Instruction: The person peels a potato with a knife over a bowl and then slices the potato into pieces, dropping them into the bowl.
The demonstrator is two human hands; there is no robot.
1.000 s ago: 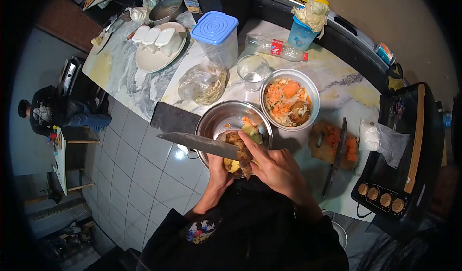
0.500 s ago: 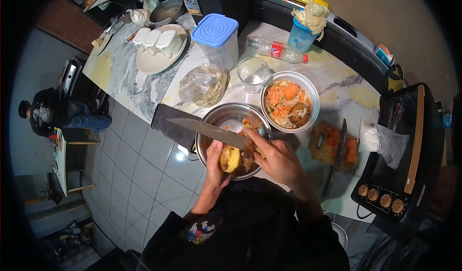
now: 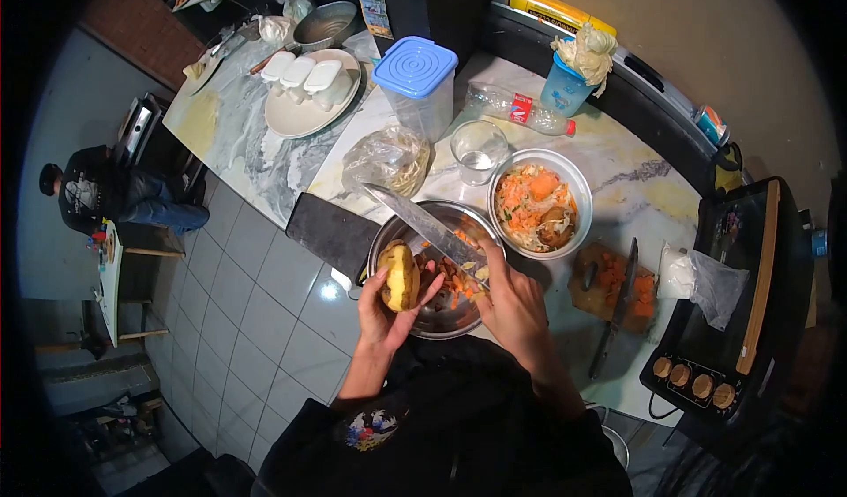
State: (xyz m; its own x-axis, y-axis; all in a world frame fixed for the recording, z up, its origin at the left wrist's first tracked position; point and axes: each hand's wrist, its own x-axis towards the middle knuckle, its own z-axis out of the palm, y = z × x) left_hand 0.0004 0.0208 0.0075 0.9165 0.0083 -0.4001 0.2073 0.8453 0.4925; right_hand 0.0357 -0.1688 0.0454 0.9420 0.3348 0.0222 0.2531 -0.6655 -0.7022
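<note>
My left hand (image 3: 381,307) holds a partly peeled potato (image 3: 400,278), its yellow flesh showing beside strips of brown skin. A large knife (image 3: 422,222) is gripped in my right hand (image 3: 514,307), the blade pointing up and left and apart from the potato. Bits of peel cling near the blade's lower end. Both hands are over a metal bowl (image 3: 438,328) with orange and brown scraps (image 3: 457,287) inside. Just beyond it, a white bowl (image 3: 584,199) holds shredded orange and pale vegetables with a brown, rough-skinned piece on top.
On the right lie a cutting board (image 3: 587,301) with diced orange pieces and a second knife (image 3: 615,312). A black appliance (image 3: 706,338) stands beyond. A glass (image 3: 478,155), plastic bottle (image 3: 520,109) and blue-lidded container (image 3: 415,69) are behind the bowls. A person (image 3: 93,188) is at far left.
The knife has come off the potato, and my right hand has moved down and right. My left hand has shifted left, turning the potato upright with its peeled face showing. The whole view has shifted slightly.
</note>
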